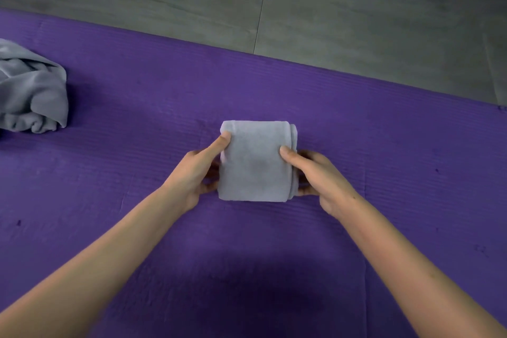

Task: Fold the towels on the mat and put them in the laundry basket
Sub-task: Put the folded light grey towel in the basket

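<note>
Two bare forearms reach forward over the mat. The left hand pinches the left edge of the folded towel, thumb on top and the other fingers underneath. The right hand pinches the right, layered edge in the same way. The towel sits in the middle of the mat. Far left, well apart, lies a crumpled towel, cut by the picture edge. Beyond the mat is grey floor.

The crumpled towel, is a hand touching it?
No, the crumpled towel lies alone; the left hand and right hand grip the folded towel.
</note>
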### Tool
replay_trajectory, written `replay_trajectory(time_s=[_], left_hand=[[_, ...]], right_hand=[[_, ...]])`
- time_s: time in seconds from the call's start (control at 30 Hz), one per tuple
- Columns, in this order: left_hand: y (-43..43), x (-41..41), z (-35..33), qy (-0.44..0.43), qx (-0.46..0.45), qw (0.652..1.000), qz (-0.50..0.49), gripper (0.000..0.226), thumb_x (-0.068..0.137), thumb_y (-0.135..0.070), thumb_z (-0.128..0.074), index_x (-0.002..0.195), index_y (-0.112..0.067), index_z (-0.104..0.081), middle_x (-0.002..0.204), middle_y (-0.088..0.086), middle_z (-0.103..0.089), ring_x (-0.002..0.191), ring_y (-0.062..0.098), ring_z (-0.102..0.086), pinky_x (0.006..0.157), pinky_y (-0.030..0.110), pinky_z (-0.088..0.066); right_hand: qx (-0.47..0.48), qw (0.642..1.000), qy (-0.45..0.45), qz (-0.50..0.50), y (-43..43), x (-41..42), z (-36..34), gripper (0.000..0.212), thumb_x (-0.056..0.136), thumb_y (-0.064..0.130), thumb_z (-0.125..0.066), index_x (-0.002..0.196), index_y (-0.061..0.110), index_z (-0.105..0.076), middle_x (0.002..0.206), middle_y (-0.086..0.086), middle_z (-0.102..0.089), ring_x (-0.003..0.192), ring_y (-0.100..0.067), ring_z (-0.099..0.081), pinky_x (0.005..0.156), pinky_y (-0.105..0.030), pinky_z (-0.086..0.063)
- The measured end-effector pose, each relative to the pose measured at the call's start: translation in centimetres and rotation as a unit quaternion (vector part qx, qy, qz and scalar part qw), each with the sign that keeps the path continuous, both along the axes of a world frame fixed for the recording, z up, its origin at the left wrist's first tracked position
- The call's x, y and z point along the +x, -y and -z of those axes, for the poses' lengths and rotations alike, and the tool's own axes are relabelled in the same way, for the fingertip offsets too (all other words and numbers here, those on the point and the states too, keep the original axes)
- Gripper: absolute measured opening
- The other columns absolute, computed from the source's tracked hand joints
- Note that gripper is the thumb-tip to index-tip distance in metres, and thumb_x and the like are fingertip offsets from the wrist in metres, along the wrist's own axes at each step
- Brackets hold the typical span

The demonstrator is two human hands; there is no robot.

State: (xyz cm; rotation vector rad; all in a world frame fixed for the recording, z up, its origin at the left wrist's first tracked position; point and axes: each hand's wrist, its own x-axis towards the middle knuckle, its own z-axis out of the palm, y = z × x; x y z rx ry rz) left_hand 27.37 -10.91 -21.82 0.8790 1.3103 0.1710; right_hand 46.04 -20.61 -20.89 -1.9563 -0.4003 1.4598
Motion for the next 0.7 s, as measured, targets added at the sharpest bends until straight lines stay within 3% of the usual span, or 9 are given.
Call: replay_trajectory(time_s=[0.1,0.13,0.23,0.37,0.47,0.57,0.7], left_hand=[[0.2,0.3,0.2,-0.011,-0.029,0.999,-0.016,0.08,0.064,-0.071,-0.063,0.103,-0.002,-0.068,0.089,0.005,-0.061,0.084,0.02,-0.055,0.08,0.036,-0.047],[0.4,0.5,0.1,-0.009,-0.036,0.999,-0.018,0.079,0.061,-0.072,-0.063,0.1,-0.003,-0.068,0.087,0.005,-0.059,0.082,0.02,-0.053,0.078,0.035,-0.043],[0.8,1.4,-0.2,0.002,-0.084,0.994,-0.066,0.057,0.065,-0.068,-0.067,0.086,-0.015,-0.067,0.083,-0.002,-0.061,0.08,0.017,-0.055,0.075,0.033,-0.041],[2.0,2.2,-1.2,0.015,-0.109,0.987,-0.113,0.039,0.073,-0.059,-0.066,0.086,-0.023,-0.07,0.075,-0.012,-0.07,0.066,0.003,-0.065,0.063,0.022,-0.047],[3.9,1.8,-3.2,0.009,-0.141,0.98,-0.136,0.037,0.072,-0.052,-0.072,0.093,-0.022,-0.072,0.088,-0.008,-0.074,0.084,0.011,-0.069,0.077,0.03,-0.054],[6.3,0.7,-6.5,0.034,-0.176,0.971,-0.158,0.032,0.074,-0.045,-0.073,0.095,-0.02,-0.071,0.093,-0.004,-0.074,0.084,0.015,-0.071,0.079,0.033,-0.056],[10.2,-2.8,-12.1,0.006,-0.182,0.972,-0.152,0.043,0.071,-0.05,-0.073,0.099,-0.018,-0.069,0.1,0.0,-0.072,0.093,0.019,-0.068,0.083,0.038,-0.055]], right_hand=[[-0.039,0.999,-0.005,0.02,-0.8,0.2,-0.4,0.05,0.078,0.052,-0.066,0.108,0.011,-0.065,0.088,0.001,-0.069,0.072,-0.011,-0.064,0.055,-0.024,-0.051],[-0.056,0.998,-0.009,0.032,-1.0,0.4,-0.5,0.05,0.078,0.052,-0.067,0.105,0.01,-0.067,0.089,-0.002,-0.071,0.072,-0.013,-0.064,0.06,-0.027,-0.051],[-0.115,0.99,-0.042,0.064,-1.5,0.5,-1.2,0.047,0.071,0.053,-0.073,0.096,0.014,-0.071,0.092,-0.004,-0.074,0.084,-0.021,-0.066,0.079,-0.038,-0.051],[-0.185,0.969,-0.13,0.098,-1.0,0.5,-2.7,0.058,0.046,0.054,-0.078,0.092,0.02,-0.066,0.091,0.001,-0.067,0.083,-0.017,-0.06,0.07,-0.03,-0.043],[-0.217,0.96,-0.152,0.092,0.6,0.4,-4.7,0.06,0.039,0.053,-0.079,0.086,0.018,-0.064,0.081,0.002,-0.065,0.077,-0.017,-0.057,0.067,-0.03,-0.038],[-0.248,0.951,-0.157,0.096,3.0,-0.3,-7.7,0.063,0.034,0.051,-0.083,0.083,0.017,-0.063,0.078,0.001,-0.065,0.075,-0.018,-0.056,0.069,-0.032,-0.038],[-0.279,0.946,-0.147,0.07,6.4,-2.7,-13.5,0.081,0.029,0.054,-0.083,0.098,0.015,-0.064,0.099,-0.002,-0.068,0.091,-0.023,-0.063,0.084,-0.041,-0.047]])
